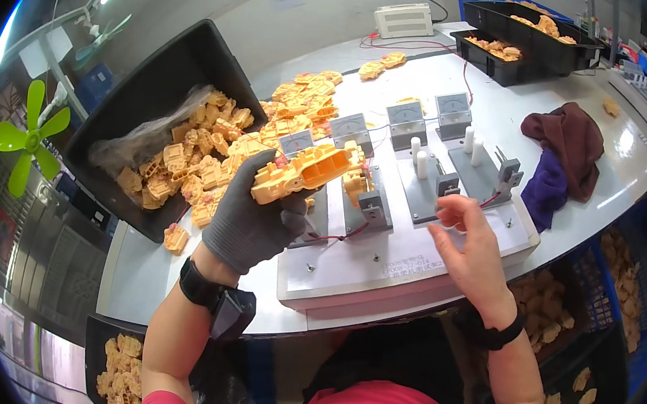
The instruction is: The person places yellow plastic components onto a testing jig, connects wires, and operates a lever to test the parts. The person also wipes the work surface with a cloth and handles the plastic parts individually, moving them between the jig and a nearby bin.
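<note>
Grey knit glove covers the left hand [253, 222], which is clenched around a yellow-orange plastic housing [307, 170], a long ribbed moulded part held up above the left end of a white test fixture [379, 276]. Glove hides the palm side of the part, so only its top and right end show. Black band w/ a small dark device sits on the left wrist.

Right hand [471, 247] is bare, fingers loosely curled and spread, gripping nothing that can be seen; fingertips sit at a small grey clamp block [447, 186] on the fixture, thumb just beside it. Actual contact w/ the block is hard to make out. Black band on the right wrist.

Fixture top carries grey plates, white pegs [421, 164], red wires, and a row of four small dial meters [406, 120] along its far edge; meter faces too small to read.

Left of the fixture: a tilted black tray [153, 87] spilling a heap of the same yellow parts [209, 157] onto the white table [622, 168], w/ clear plastic bag partly under them. Dark red & purple cloth [565, 150] lies at right. Far back: two black bins [534, 38] w/ more parts, cut off by the rim. Blue crates below the table edge at right, contents partly hidden. Green fan [27, 138] at left edge. Pink sleeves at bottom.
</note>
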### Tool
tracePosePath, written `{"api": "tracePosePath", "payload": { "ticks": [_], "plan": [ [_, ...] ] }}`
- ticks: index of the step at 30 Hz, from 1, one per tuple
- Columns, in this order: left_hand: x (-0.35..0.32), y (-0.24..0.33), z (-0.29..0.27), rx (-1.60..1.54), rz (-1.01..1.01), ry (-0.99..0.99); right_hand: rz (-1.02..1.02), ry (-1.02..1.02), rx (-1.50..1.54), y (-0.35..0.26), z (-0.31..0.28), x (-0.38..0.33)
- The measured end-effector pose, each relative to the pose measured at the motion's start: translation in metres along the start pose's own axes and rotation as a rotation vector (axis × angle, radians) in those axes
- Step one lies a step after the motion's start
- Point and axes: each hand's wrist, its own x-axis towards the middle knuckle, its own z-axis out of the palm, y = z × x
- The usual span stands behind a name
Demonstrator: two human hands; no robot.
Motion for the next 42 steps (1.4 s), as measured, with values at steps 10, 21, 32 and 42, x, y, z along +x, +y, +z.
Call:
{"api": "tracePosePath", "payload": {
  "ticks": [10, 21, 32, 42],
  "plan": [
    [0.015, -0.001, 0.01, 0.018, -0.091, 0.02, 0.083, 0.081, 0.127, 0.005, -0.007, 0.007],
    [0.025, 0.004, 0.013, 0.012, -0.019, 0.021, 0.079, 0.053, 0.218, 0.006, -0.01, 0.013],
    [0.029, 0.01, 0.007, -0.046, -0.052, -0.084, 0.08, -0.007, 0.215, 0.008, -0.015, 0.012],
    [0.048, 0.018, 0.019, 0.155, -0.011, -0.01, 0.046, -0.031, 0.3, 0.013, -0.018, 0.012]
  ]
}}
